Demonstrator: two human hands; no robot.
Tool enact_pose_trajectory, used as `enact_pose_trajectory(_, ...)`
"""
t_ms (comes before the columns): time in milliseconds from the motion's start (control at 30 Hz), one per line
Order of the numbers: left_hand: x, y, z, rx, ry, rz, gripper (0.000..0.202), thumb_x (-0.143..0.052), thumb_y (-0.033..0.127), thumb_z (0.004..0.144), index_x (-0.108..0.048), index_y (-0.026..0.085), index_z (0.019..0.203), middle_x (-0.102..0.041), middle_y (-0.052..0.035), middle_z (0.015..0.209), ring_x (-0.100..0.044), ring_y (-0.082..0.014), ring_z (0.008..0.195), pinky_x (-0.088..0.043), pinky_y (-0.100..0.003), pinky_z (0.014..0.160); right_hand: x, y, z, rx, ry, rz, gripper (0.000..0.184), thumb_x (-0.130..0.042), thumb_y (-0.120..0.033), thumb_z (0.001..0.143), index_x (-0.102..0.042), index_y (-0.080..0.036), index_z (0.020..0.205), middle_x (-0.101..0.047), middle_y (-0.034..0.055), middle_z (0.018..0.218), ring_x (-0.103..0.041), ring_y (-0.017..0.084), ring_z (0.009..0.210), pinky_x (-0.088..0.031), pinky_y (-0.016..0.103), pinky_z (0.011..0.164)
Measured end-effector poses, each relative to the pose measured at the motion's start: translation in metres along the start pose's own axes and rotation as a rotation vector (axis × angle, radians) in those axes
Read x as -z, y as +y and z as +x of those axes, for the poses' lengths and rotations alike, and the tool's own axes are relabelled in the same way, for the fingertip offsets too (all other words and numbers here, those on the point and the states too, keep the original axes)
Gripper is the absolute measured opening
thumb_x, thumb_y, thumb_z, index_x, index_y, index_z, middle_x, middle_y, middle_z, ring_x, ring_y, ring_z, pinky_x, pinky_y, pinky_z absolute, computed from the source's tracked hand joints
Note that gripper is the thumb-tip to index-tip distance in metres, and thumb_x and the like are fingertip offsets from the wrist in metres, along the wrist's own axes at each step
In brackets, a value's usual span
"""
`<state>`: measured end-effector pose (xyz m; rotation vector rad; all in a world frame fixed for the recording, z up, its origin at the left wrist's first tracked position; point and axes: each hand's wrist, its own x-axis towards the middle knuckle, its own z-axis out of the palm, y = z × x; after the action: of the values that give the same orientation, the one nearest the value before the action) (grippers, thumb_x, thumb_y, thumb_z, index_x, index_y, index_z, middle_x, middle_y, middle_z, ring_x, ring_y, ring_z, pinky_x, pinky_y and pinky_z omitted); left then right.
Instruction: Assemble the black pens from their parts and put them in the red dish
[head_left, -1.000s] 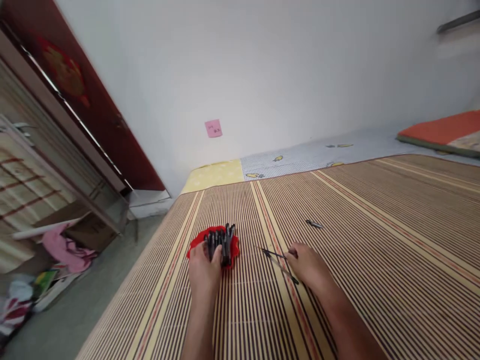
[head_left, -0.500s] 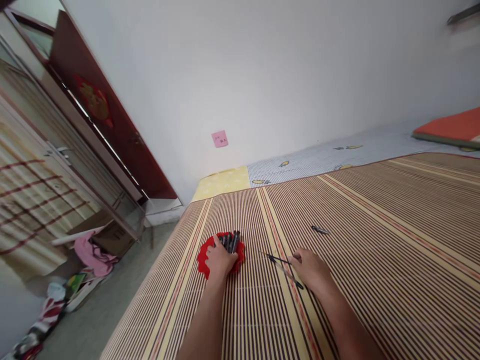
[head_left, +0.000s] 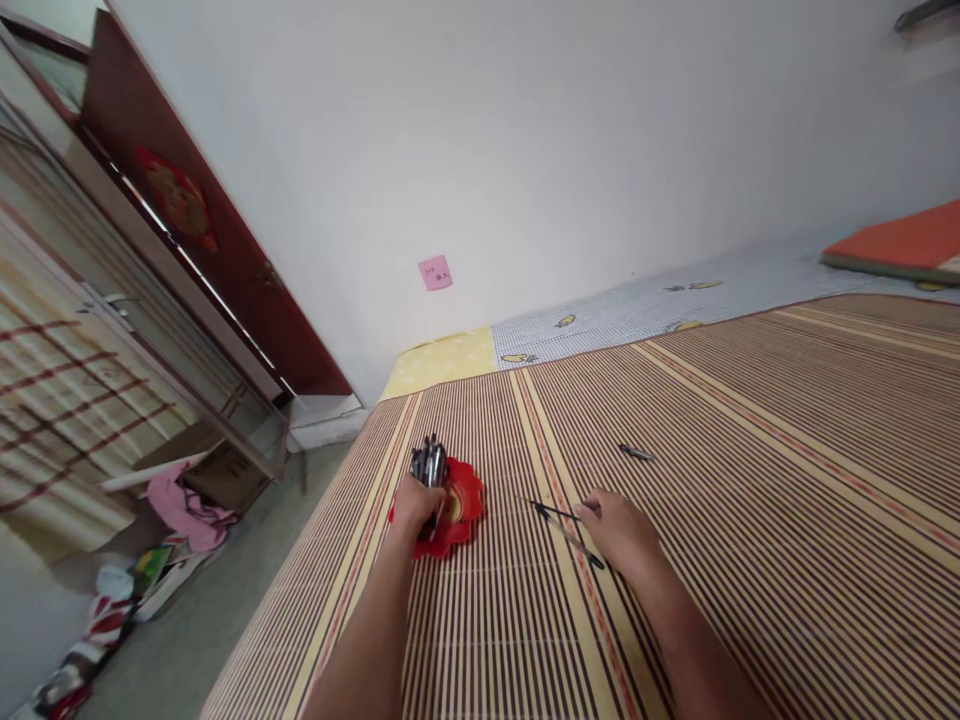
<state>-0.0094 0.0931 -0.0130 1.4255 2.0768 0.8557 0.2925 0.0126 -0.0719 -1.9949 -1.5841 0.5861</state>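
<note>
My left hand (head_left: pixel 414 502) is closed round a bundle of dark pens (head_left: pixel 429 465), held upright just above a red plate (head_left: pixel 459 508) on the striped bamboo mat (head_left: pixel 750 470). My right hand (head_left: pixel 622 530) rests on the mat to the right, its fingers curled over two thin dark pens (head_left: pixel 559 520) that lie under its fingertips. A short dark pen cap or piece (head_left: pixel 636 453) lies alone farther back on the mat.
A white wall with a pink sticky note (head_left: pixel 436 272) stands behind. A sheet with a yellow and grey print (head_left: pixel 570 330) shows past the mat. An orange cushion (head_left: pixel 892 245) lies far right. On the left are a dark red door (head_left: pixel 195 240) and clutter on the floor (head_left: pixel 150 560).
My left hand has gathered the pens off the red plate and lifted them upright, baring the plate. The right hand has stayed put on the two pens.
</note>
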Motion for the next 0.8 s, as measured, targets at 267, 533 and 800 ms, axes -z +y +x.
enact_pose_trajectory(267,0.037,0.0,0.017,0.097,-0.134,-0.583,0.016,-0.072,0.018,0.062,-0.057,0.016,0.067,-0.057,0.0006,0.049,-0.051,-0.0132,0.039,-0.046,-0.025,0.042,0.01,-0.009,-0.006,0.112,0.131,0.021,0.011,-0.056,-0.02,0.089,-0.067,-0.017,0.089,-0.07,0.0099,0.093,-0.066,0.022,0.084,-0.041,0.028,0.067)
enact_pose_trajectory(533,0.042,-0.007,0.02,0.129,-0.137,-0.886,0.015,-0.073,0.015,0.063,-0.058,0.014,0.064,-0.059,-0.0004,0.051,-0.055,-0.0114,0.043,-0.048,-0.022,0.045,-0.012,-0.138,-0.001,0.636,-0.103,-0.091,0.02,-0.056,-0.013,0.09,-0.071,-0.022,0.082,-0.072,0.0059,0.094,-0.064,0.022,0.092,-0.044,0.033,0.085)
enact_pose_trajectory(800,0.018,-0.009,0.02,0.091,-0.133,-0.881,0.021,-0.074,0.013,0.06,-0.059,0.015,0.073,-0.061,0.0017,0.053,-0.056,-0.0121,0.043,-0.048,-0.024,0.046,-0.08,-0.184,0.024,0.595,-0.23,-0.175,0.02,-0.061,-0.011,0.084,-0.069,-0.017,0.067,-0.075,0.0131,0.08,-0.066,0.028,0.09,-0.04,0.039,0.091)
